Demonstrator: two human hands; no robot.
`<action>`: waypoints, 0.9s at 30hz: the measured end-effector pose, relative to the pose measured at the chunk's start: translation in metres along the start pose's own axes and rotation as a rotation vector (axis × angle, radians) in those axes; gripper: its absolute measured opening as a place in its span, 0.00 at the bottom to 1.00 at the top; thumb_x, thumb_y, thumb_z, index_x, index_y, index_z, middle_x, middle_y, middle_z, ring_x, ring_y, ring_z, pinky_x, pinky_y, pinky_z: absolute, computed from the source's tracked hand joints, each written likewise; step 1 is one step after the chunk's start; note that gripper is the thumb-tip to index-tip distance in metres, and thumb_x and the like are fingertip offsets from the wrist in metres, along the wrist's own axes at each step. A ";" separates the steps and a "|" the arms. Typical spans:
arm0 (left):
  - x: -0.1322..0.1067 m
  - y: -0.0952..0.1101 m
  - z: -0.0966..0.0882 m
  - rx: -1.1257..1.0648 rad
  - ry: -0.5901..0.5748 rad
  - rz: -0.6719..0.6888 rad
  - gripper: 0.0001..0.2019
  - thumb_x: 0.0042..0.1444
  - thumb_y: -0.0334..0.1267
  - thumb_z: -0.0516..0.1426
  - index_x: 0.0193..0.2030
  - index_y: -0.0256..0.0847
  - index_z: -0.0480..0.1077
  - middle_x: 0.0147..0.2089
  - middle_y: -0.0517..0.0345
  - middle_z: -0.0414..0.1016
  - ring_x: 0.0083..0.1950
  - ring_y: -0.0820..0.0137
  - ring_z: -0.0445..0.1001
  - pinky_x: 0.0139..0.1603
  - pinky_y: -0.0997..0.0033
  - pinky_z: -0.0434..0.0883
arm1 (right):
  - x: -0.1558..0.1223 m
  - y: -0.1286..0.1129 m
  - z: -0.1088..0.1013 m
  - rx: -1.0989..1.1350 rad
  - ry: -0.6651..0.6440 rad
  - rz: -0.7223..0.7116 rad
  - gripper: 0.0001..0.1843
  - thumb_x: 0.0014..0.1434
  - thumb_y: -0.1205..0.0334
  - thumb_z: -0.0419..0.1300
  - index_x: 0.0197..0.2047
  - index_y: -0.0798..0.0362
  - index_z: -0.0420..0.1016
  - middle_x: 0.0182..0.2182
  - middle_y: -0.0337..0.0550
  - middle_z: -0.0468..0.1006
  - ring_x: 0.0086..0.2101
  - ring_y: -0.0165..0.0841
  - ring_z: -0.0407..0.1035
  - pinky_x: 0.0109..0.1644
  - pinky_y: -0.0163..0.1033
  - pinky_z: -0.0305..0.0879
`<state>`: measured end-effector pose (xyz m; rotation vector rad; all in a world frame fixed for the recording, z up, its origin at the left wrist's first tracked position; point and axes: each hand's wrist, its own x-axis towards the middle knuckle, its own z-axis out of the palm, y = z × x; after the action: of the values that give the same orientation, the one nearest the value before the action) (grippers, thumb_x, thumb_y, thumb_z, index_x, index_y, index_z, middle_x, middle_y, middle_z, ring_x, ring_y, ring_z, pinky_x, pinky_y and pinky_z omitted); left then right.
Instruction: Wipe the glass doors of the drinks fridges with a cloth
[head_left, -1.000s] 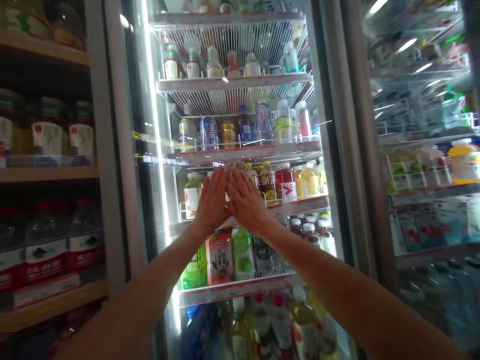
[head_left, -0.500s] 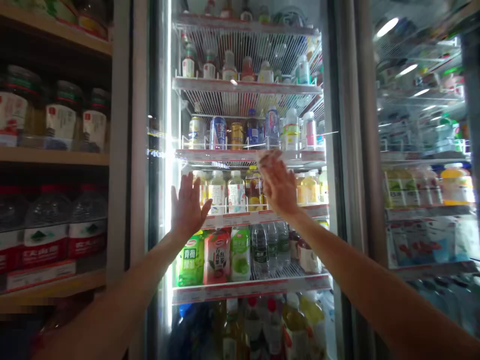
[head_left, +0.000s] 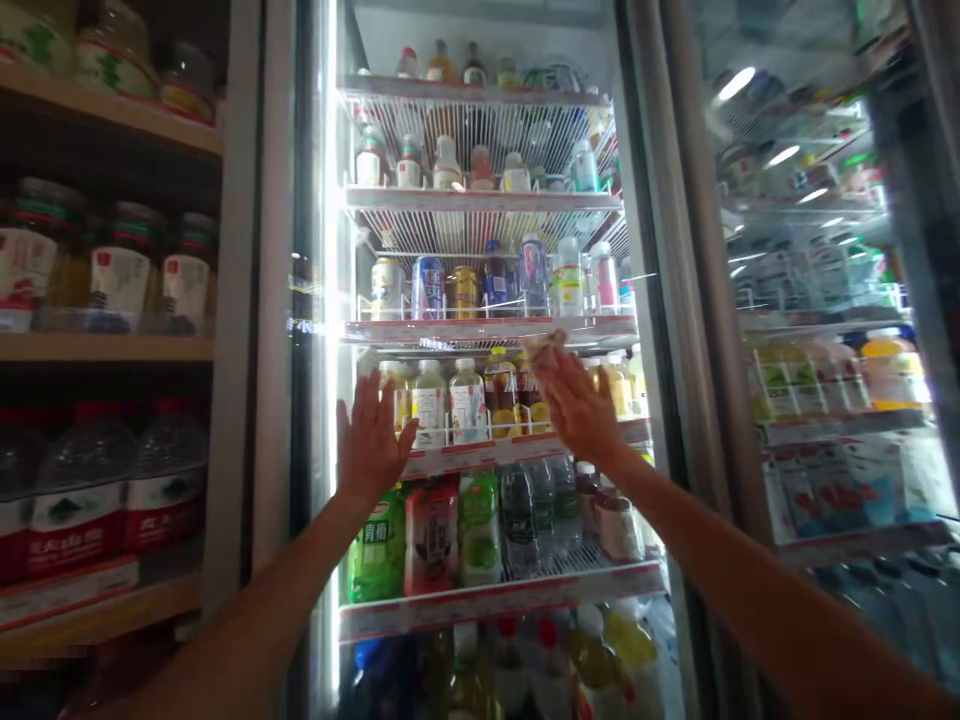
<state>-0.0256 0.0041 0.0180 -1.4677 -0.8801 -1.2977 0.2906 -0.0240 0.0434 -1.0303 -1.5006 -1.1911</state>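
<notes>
My left hand [head_left: 370,436] lies flat on the glass door [head_left: 420,345] of a lit drinks fridge, fingers stretched and thumb apart, holding nothing. To its right my right hand [head_left: 579,408] has a crumpled pale cloth [head_left: 545,346] under its fingers, against the same glass. Behind the door, tea bottles [head_left: 468,400] and amber bottles [head_left: 500,392] stand on the shelf between my hands. Part of the cloth is hidden by the fingers.
Dark jars [head_left: 120,265] and large water bottles [head_left: 75,490] fill wooden shelves at the left. A metal door frame [head_left: 679,250] borders the glass on the right, with another stocked fridge [head_left: 832,430] beyond. Cans [head_left: 427,287] and green tea bottles [head_left: 377,550] stand inside.
The view has tilted, so the shelves sit lower in the picture. My right hand with the cloth has shifted slightly right and down across the glass. My left hand stays about in place.
</notes>
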 end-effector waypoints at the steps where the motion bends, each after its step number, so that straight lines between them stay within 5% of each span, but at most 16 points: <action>1: 0.000 0.001 0.000 0.001 -0.002 -0.005 0.31 0.62 0.49 0.43 0.68 0.36 0.43 0.69 0.40 0.46 0.71 0.58 0.41 0.67 0.47 0.42 | -0.002 0.010 -0.003 -0.019 0.029 0.093 0.24 0.62 0.60 0.45 0.61 0.47 0.62 0.64 0.45 0.56 0.62 0.41 0.50 0.63 0.57 0.45; 5: -0.002 0.008 0.000 -0.013 -0.055 -0.058 0.31 0.61 0.49 0.44 0.66 0.33 0.48 0.69 0.39 0.46 0.71 0.57 0.39 0.67 0.47 0.39 | -0.007 0.037 -0.012 -0.069 0.157 0.471 0.27 0.63 0.58 0.42 0.62 0.60 0.60 0.63 0.64 0.53 0.59 0.53 0.53 0.54 0.66 0.52; 7: -0.004 0.013 0.001 -0.029 -0.074 -0.110 0.30 0.61 0.48 0.44 0.66 0.33 0.49 0.69 0.40 0.45 0.71 0.58 0.39 0.67 0.47 0.39 | -0.014 0.026 -0.010 -0.034 0.090 0.359 0.27 0.62 0.59 0.44 0.62 0.58 0.60 0.64 0.61 0.50 0.61 0.51 0.51 0.56 0.62 0.54; 10: -0.009 0.021 0.001 -0.039 -0.068 -0.166 0.28 0.62 0.45 0.43 0.66 0.33 0.50 0.69 0.40 0.45 0.71 0.59 0.37 0.67 0.46 0.39 | -0.032 0.001 -0.005 0.046 -0.065 -0.015 0.24 0.61 0.59 0.47 0.61 0.48 0.62 0.65 0.46 0.53 0.63 0.42 0.48 0.62 0.55 0.49; 12: -0.011 0.023 0.001 -0.049 -0.059 -0.160 0.28 0.62 0.45 0.43 0.66 0.34 0.50 0.69 0.41 0.45 0.71 0.59 0.37 0.67 0.46 0.40 | -0.040 -0.001 -0.003 0.050 -0.050 -0.063 0.23 0.62 0.59 0.47 0.60 0.47 0.63 0.64 0.45 0.55 0.63 0.40 0.49 0.64 0.56 0.45; 17: -0.018 0.026 0.002 -0.073 -0.042 -0.116 0.28 0.61 0.44 0.44 0.67 0.35 0.48 0.70 0.43 0.45 0.71 0.59 0.37 0.68 0.46 0.38 | -0.030 -0.004 0.004 -0.036 0.193 0.400 0.26 0.62 0.58 0.44 0.61 0.56 0.61 0.63 0.59 0.53 0.61 0.49 0.51 0.56 0.62 0.54; 19: -0.023 0.031 0.003 -0.073 -0.046 -0.063 0.28 0.62 0.43 0.44 0.67 0.35 0.47 0.69 0.42 0.47 0.71 0.59 0.39 0.68 0.47 0.37 | -0.027 -0.029 0.009 -0.031 0.153 0.291 0.26 0.62 0.59 0.45 0.62 0.53 0.60 0.64 0.53 0.54 0.63 0.46 0.48 0.58 0.59 0.54; 22: -0.032 0.037 0.004 -0.051 -0.027 0.002 0.29 0.62 0.42 0.45 0.68 0.37 0.45 0.69 0.43 0.48 0.71 0.60 0.39 0.68 0.48 0.38 | -0.029 -0.058 0.014 0.011 0.031 -0.078 0.23 0.62 0.60 0.46 0.61 0.46 0.61 0.64 0.44 0.56 0.64 0.40 0.46 0.63 0.55 0.47; 24: -0.036 0.039 0.005 -0.030 -0.012 0.018 0.29 0.61 0.42 0.46 0.68 0.37 0.44 0.69 0.43 0.48 0.71 0.60 0.39 0.68 0.48 0.40 | -0.035 -0.045 0.012 -0.009 0.038 -0.093 0.22 0.63 0.61 0.46 0.60 0.46 0.62 0.63 0.44 0.57 0.63 0.38 0.48 0.64 0.55 0.45; 27: -0.036 0.040 0.006 -0.023 -0.003 0.016 0.30 0.61 0.41 0.46 0.68 0.38 0.42 0.68 0.43 0.49 0.71 0.60 0.40 0.68 0.48 0.40 | -0.044 0.008 0.002 -0.079 0.133 0.212 0.23 0.63 0.60 0.45 0.61 0.49 0.61 0.63 0.51 0.57 0.61 0.42 0.53 0.61 0.60 0.47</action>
<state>0.0076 0.0006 -0.0252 -1.4919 -0.8563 -1.2974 0.3077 -0.0230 0.0020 -1.1115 -1.2179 -1.1513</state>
